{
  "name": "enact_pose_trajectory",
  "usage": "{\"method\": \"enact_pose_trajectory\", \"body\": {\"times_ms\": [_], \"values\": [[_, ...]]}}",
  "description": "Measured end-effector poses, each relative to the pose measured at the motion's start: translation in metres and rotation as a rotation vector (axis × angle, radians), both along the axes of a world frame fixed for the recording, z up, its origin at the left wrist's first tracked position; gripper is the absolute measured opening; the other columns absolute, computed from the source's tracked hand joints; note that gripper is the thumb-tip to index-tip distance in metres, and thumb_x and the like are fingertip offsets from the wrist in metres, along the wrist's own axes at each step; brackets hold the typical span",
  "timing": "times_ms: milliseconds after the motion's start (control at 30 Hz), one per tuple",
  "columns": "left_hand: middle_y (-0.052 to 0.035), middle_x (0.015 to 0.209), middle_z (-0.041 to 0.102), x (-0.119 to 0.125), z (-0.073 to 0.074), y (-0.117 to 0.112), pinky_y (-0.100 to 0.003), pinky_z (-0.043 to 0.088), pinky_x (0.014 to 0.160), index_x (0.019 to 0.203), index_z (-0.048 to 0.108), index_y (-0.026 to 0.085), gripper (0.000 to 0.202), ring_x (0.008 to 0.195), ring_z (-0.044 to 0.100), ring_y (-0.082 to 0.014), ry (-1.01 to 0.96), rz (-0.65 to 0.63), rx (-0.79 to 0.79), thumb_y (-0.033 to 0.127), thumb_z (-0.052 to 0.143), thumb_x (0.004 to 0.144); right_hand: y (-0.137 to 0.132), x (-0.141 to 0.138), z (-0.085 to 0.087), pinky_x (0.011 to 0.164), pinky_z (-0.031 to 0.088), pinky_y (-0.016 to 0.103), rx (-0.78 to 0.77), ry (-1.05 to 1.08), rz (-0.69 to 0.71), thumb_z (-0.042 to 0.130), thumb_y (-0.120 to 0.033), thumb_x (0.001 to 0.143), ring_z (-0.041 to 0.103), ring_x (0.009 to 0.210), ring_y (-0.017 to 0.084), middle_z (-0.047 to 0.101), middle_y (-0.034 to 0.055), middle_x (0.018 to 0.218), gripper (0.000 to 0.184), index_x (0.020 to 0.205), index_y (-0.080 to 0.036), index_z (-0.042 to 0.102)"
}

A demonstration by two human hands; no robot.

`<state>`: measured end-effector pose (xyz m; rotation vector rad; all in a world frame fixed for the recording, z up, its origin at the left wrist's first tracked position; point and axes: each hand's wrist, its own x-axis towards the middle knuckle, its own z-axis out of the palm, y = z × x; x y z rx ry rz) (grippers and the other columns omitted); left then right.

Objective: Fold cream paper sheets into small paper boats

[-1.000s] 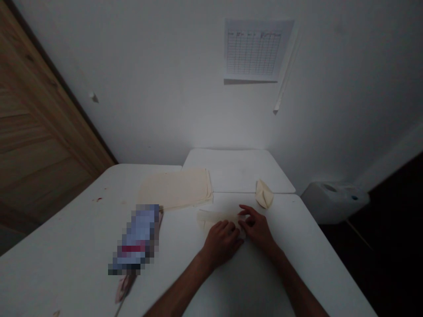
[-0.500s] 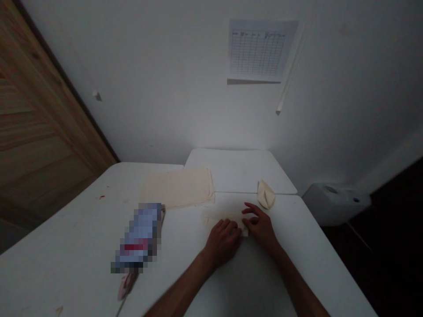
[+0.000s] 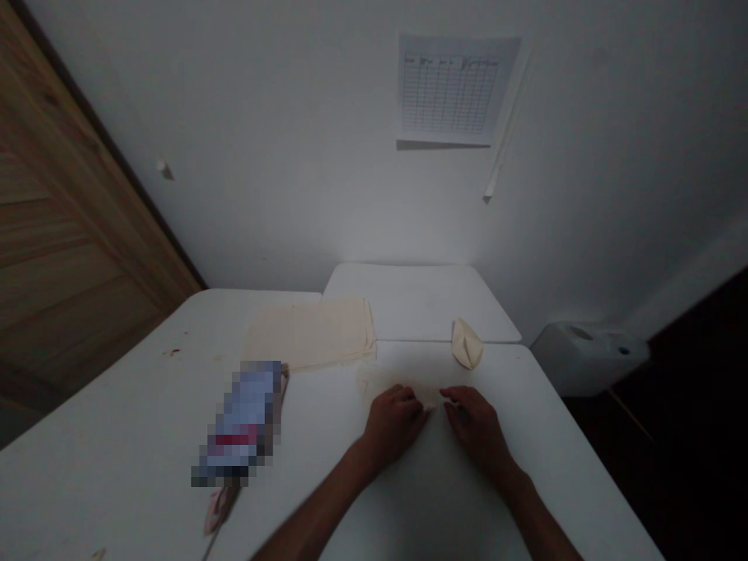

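Observation:
A thin cream sheet [image 3: 374, 379] lies on the white table, partly covered by my left hand. My left hand [image 3: 394, 421] is closed on it, with curled fingers and thumb at a folded bit near its right end. My right hand [image 3: 476, 425] is just to the right, its thumb and forefinger apart and pointing at that end; nothing shows between them. Beyond my right hand rests a folded cream piece [image 3: 467, 344], pointed at the top with a crease down its middle. A stack of similar flat sheets [image 3: 312, 333] lies at the back left.
Left of my arms lies a blurred blue-and-red item [image 3: 242, 421] with a pinkish end [image 3: 217, 506]. Small scraps dot the left of the table [image 3: 134, 436]. A printed chart [image 3: 453, 89] hangs on the wall. A white container [image 3: 590, 358] stands beyond the table's right edge.
My right hand has drawn back slightly right and down, away from the sheet's end. My left hand stays on the sheet. The view has shifted slightly.

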<state>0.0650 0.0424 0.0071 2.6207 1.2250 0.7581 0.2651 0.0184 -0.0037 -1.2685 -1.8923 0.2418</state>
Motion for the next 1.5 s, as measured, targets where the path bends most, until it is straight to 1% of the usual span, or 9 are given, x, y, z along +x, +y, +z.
{"method": "enact_pose_trajectory", "body": {"times_ms": [133, 333, 467, 667, 1000, 1133, 1267, 1367, 1500], "values": [[-0.0015, 0.075, 0.062, 0.002, -0.003, 0.005, -0.027, 0.044, 0.070, 0.070, 0.066, 0.019, 0.019, 0.077, 0.057, -0.0162, -0.055, 0.060, -0.078, 0.027, 0.062, 0.086, -0.015, 0.000, 0.002, 0.080, 0.053, 0.036, 0.002, -0.117, 0.026, 0.047, -0.016, 0.090, 0.061, 0.090, 0.020, 0.066, 0.0077, 0.097, 0.022, 0.100, -0.022, 0.066], [-0.0016, 0.075, 0.060, 0.002, -0.005, 0.007, -0.026, 0.044, 0.071, 0.070, 0.066, 0.019, 0.013, 0.077, 0.056, -0.0159, -0.133, 0.080, -0.130, 0.021, 0.065, 0.082, -0.022, -0.007, 0.008, 0.078, 0.050, 0.032, 0.006, -0.304, 0.037, 0.052, -0.012, 0.087, 0.058, 0.085, 0.019, 0.064, 0.0062, 0.093, 0.022, 0.098, -0.022, 0.068], [-0.0012, 0.073, 0.059, 0.002, -0.002, 0.008, -0.026, 0.043, 0.068, 0.068, 0.065, 0.018, 0.013, 0.074, 0.056, -0.0157, -0.156, 0.059, -0.169, 0.019, 0.064, 0.081, -0.024, -0.010, 0.009, 0.079, 0.047, 0.033, -0.027, -0.388, 0.045, 0.053, -0.010, 0.085, 0.056, 0.086, 0.019, 0.062, 0.0053, 0.094, 0.031, 0.109, -0.025, 0.066], [-0.0013, 0.071, 0.058, 0.003, 0.000, 0.009, -0.025, 0.043, 0.066, 0.066, 0.063, 0.018, 0.012, 0.072, 0.055, -0.0154, -0.176, 0.045, -0.197, 0.014, 0.063, 0.078, -0.025, -0.012, 0.013, 0.080, 0.044, 0.033, -0.024, -0.464, 0.046, 0.053, -0.009, 0.085, 0.054, 0.087, 0.020, 0.061, 0.0061, 0.096, 0.042, 0.122, -0.028, 0.060], [-0.0033, 0.077, 0.058, 0.003, -0.001, 0.006, -0.026, 0.045, 0.070, 0.069, 0.062, 0.017, 0.013, 0.077, 0.056, -0.0164, -0.209, 0.047, -0.196, 0.012, 0.058, 0.080, -0.025, -0.015, 0.013, 0.080, 0.041, 0.035, -0.030, -0.517, -0.014, 0.053, -0.013, 0.085, 0.052, 0.087, 0.021, 0.059, 0.0068, 0.094, 0.040, 0.122, -0.027, 0.059], [-0.0040, 0.081, 0.060, 0.002, -0.002, 0.005, -0.028, 0.047, 0.073, 0.080, 0.064, 0.017, 0.012, 0.079, 0.057, -0.0170, -0.240, 0.058, -0.197, 0.009, 0.054, 0.080, -0.024, -0.015, 0.011, 0.079, 0.040, 0.033, 0.006, -0.525, -0.029, 0.054, -0.014, 0.084, 0.053, 0.086, 0.021, 0.059, 0.0066, 0.093, 0.035, 0.116, -0.026, 0.063], [-0.0045, 0.082, 0.060, -0.003, -0.003, 0.004, -0.028, 0.047, 0.074, 0.080, 0.067, 0.018, 0.017, 0.080, 0.056, -0.0169, -0.248, 0.005, -0.199, 0.009, 0.052, 0.082, -0.024, -0.017, 0.011, 0.078, 0.040, 0.034, -0.008, -0.524, -0.050, 0.057, -0.013, 0.082, 0.053, 0.086, 0.021, 0.059, 0.0060, 0.093, 0.033, 0.112, -0.026, 0.064], [-0.0051, 0.085, 0.059, -0.010, -0.003, 0.002, -0.028, 0.047, 0.075, 0.082, 0.070, 0.019, 0.022, 0.082, 0.056, -0.0170, -0.190, -0.062, -0.174, 0.008, 0.051, 0.083, -0.024, -0.018, 0.012, 0.078, 0.040, 0.034, -0.024, -0.526, -0.062, 0.056, -0.013, 0.083, 0.052, 0.086, 0.021, 0.059, 0.0064, 0.093, 0.033, 0.112, -0.026, 0.064], [-0.0067, 0.089, 0.057, -0.017, 0.000, -0.003, -0.031, 0.047, 0.077, 0.089, 0.070, 0.021, 0.023, 0.086, 0.054, -0.0192, -0.081, -0.150, -0.086, 0.008, 0.051, 0.083, -0.024, -0.019, 0.013, 0.078, 0.040, 0.034, -0.032, -0.535, -0.064, 0.056, -0.013, 0.083, 0.052, 0.086, 0.021, 0.058, 0.0063, 0.093, 0.032, 0.112, -0.026, 0.063]]}}
